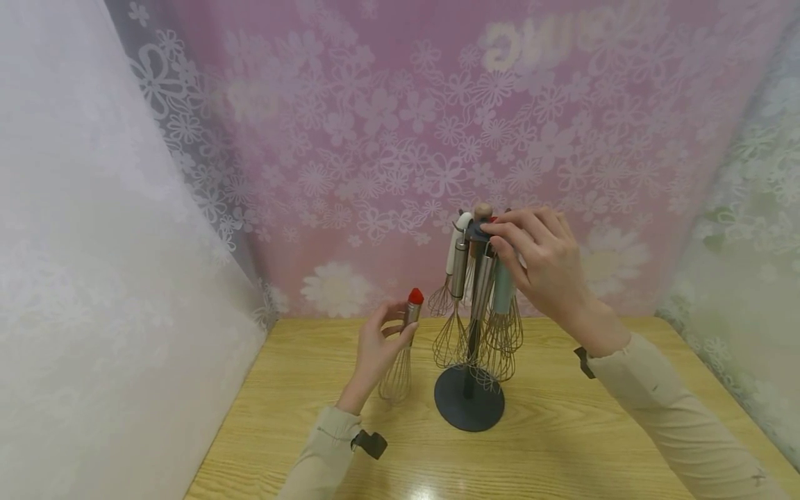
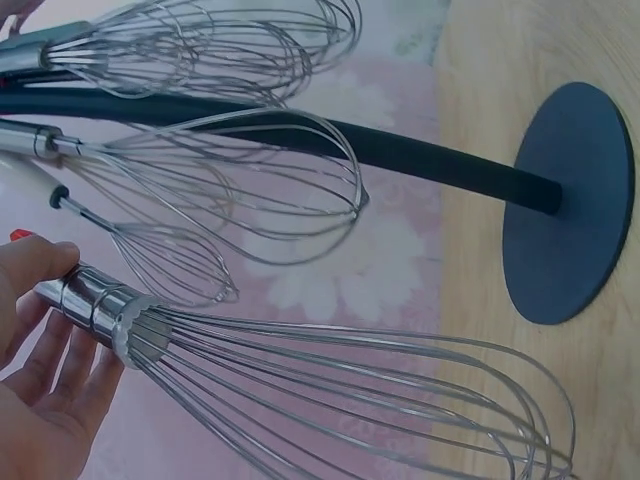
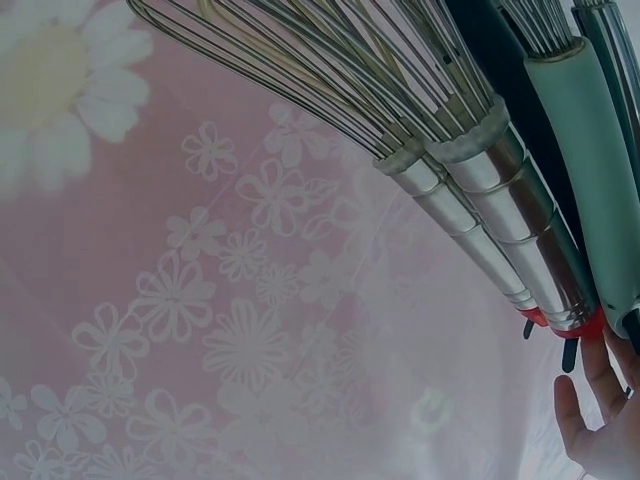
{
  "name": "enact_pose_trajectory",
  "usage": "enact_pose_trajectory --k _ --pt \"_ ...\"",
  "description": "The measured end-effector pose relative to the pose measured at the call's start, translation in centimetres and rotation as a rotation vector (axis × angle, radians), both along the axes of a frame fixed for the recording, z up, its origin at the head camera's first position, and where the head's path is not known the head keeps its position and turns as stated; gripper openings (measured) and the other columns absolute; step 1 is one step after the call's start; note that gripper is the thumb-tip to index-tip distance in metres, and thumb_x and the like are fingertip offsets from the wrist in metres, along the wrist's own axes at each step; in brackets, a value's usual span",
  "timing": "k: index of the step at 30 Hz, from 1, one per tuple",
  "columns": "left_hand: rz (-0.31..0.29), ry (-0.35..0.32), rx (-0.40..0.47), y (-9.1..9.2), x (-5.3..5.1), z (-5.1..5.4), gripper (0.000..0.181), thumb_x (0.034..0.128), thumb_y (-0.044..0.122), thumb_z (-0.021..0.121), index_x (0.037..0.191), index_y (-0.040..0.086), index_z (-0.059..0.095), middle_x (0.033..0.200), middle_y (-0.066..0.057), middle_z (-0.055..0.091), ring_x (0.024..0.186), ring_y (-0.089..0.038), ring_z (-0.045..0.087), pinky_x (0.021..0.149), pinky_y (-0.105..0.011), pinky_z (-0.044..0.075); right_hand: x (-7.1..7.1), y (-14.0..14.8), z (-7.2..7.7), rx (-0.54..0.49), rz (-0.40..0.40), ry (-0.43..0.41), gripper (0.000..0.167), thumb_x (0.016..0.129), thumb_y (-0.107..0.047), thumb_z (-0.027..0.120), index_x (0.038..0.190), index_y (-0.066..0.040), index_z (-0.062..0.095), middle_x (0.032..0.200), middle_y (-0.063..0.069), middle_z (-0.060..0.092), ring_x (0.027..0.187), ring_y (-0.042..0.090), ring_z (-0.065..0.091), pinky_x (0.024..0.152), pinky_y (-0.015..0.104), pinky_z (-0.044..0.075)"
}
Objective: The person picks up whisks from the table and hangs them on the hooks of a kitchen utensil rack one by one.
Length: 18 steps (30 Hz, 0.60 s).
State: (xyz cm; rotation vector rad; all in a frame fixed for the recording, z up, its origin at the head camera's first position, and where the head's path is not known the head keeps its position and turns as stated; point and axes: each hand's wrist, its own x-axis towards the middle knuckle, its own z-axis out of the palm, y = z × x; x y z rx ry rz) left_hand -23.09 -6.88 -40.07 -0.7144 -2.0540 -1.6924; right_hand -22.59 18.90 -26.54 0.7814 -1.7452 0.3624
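Observation:
In the head view my left hand [image 1: 378, 347] grips a wire whisk by its steel handle [image 1: 412, 314], which has a red end. Its wire loops [image 2: 370, 380] hang down, close to the tabletop in the head view. To its right stands a dark whisk stand [image 1: 469, 403] with several whisks hanging round its top. My right hand [image 1: 537, 250] is at the top of this stand, fingertips touching it beside the wooden knob [image 1: 482, 211]. In the right wrist view those fingers reach the red end of a steel-handled whisk [image 3: 520, 220]; the contact is partly hidden.
Among the hanging whisks are a white-handled one [image 1: 455, 253] and a pale green-handled one [image 3: 585, 160]. The stand's round base sits on a wooden table [image 1: 281, 430]. A pink flowered cloth [image 1: 350, 173] rises behind, with pale cloths [image 1: 125, 278] at the sides.

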Motion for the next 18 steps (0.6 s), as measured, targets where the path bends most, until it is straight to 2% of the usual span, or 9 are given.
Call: enact_pose_trajectory --k 9,18 --pt "-0.036 0.017 0.027 0.6 0.8 1.7 0.038 0.0888 -0.006 0.074 0.125 -0.008 0.062 0.115 -0.027 0.066 0.105 -0.042 0.066 0.086 -0.057 0.058 0.0 -0.1 0.0 0.013 -0.014 0.001 0.047 0.110 -0.036 0.042 0.108 -0.002 0.075 0.106 0.016 0.070 0.092 0.038 0.057 0.077 0.051 0.043" --pt "-0.040 0.040 0.012 0.9 1.3 2.6 0.038 0.0886 -0.007 0.073 0.125 -0.008 0.061 0.115 -0.026 0.066 0.103 -0.042 0.066 0.085 -0.050 0.060 -0.1 -0.2 -0.1 0.005 -0.010 -0.001 0.047 0.110 -0.036 0.042 0.108 -0.002 0.075 0.106 0.017 0.070 0.092 0.038 0.057 0.076 0.050 0.042"
